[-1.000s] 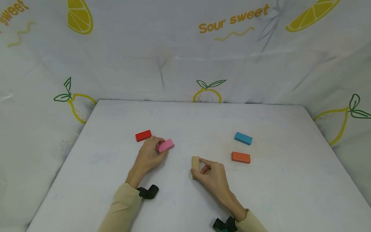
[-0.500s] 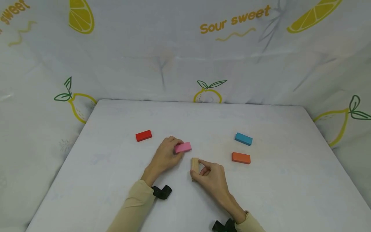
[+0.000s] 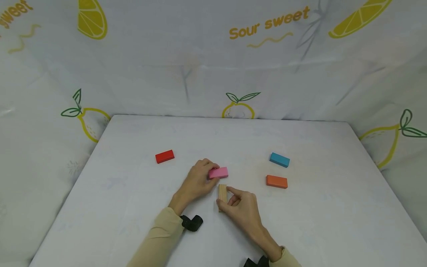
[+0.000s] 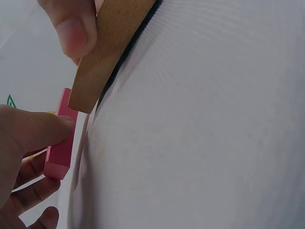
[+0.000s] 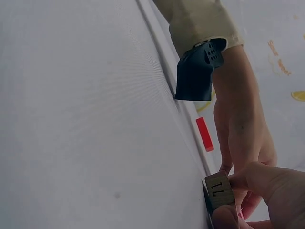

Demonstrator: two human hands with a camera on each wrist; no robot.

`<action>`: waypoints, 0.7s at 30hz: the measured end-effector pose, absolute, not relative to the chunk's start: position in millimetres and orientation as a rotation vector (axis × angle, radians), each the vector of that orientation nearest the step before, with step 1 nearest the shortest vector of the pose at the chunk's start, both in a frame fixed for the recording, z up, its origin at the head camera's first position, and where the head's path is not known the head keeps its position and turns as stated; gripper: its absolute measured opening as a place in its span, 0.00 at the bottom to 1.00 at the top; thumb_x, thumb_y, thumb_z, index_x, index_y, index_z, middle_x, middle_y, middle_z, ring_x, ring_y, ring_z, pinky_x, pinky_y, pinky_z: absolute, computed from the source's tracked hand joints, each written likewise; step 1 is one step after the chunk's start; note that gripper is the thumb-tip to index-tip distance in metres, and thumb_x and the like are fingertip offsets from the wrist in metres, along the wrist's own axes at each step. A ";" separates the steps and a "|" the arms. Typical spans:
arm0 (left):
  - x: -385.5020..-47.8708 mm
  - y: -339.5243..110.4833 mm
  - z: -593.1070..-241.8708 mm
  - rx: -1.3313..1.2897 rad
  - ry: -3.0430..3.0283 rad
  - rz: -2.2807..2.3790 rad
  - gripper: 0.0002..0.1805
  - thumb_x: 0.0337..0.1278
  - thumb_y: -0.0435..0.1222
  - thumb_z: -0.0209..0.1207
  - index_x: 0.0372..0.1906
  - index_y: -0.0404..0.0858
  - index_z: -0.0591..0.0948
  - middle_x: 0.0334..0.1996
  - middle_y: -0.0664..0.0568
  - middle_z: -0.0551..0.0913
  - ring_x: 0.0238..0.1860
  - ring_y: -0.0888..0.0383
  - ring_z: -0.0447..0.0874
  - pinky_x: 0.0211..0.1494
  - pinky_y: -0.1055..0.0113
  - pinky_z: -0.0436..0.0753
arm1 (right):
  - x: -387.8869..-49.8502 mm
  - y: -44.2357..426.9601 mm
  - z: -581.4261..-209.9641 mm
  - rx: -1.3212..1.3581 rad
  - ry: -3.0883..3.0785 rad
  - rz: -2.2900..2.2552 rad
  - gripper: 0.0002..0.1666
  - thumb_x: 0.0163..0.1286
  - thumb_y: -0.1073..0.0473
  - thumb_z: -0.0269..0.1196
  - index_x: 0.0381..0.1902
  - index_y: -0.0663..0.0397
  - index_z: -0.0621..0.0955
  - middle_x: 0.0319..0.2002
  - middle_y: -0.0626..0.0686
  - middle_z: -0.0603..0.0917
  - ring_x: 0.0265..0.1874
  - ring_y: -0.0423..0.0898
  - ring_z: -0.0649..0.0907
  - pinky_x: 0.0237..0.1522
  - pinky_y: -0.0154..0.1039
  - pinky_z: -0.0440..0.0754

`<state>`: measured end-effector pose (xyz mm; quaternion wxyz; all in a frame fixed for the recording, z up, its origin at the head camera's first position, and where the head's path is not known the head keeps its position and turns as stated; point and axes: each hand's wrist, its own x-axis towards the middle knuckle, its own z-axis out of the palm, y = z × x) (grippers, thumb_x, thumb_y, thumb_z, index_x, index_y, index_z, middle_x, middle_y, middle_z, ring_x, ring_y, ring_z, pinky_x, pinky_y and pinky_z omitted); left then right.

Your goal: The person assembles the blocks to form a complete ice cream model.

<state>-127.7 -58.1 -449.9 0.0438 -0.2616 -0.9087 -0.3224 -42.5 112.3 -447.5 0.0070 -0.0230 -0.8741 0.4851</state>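
My left hand (image 3: 197,181) pinches a pink block (image 3: 218,172) between thumb and fingers, near the middle of the white table. Just nearer to me, my right hand (image 3: 245,211) grips a plain wooden block (image 3: 222,193) by its two ends. The pink block lies crosswise beyond the far end of the wooden one. In the left wrist view, the wooden block (image 4: 107,57) overlaps part of the pink block (image 4: 61,152); I cannot tell if they touch. Dark printed marks show on the end of the wooden block (image 5: 219,190) in the right wrist view.
A red block (image 3: 165,156) lies to the left on the table (image 3: 133,193). Over on the right are a blue block (image 3: 279,160) and, nearer, an orange block (image 3: 277,181). Behind the table hangs a white cloth (image 3: 160,81) with lemon prints.
The left hand has carried the pink block rightward, away from the red block, toward the wooden one. My right hand has shifted slightly left and nearer with the wooden block.
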 end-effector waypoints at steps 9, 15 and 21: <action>-126.9 -52.9 -446.6 -0.855 -2.796 -0.980 0.17 0.58 0.35 0.69 0.53 0.38 0.85 0.47 0.49 0.85 0.46 0.55 0.78 0.46 0.62 0.76 | -38.7 111.2 -448.2 -0.080 -2.735 1.536 0.30 0.53 0.58 0.78 0.53 0.68 0.86 0.16 0.46 0.80 0.14 0.32 0.75 0.17 0.27 0.69; -126.5 -52.0 -447.1 -0.861 -2.817 -0.972 0.17 0.59 0.35 0.69 0.53 0.39 0.85 0.47 0.50 0.85 0.45 0.55 0.77 0.46 0.63 0.73 | -37.7 110.3 -448.6 -0.076 -2.733 1.533 0.31 0.53 0.57 0.78 0.53 0.68 0.86 0.15 0.45 0.80 0.14 0.32 0.74 0.17 0.27 0.69; -126.6 -51.2 -450.2 -0.864 -2.833 -0.943 0.17 0.59 0.35 0.69 0.54 0.39 0.85 0.47 0.50 0.85 0.47 0.54 0.77 0.46 0.62 0.73 | -37.4 110.5 -448.7 -0.079 -2.738 1.526 0.32 0.53 0.57 0.79 0.54 0.67 0.86 0.15 0.45 0.81 0.13 0.32 0.74 0.17 0.27 0.67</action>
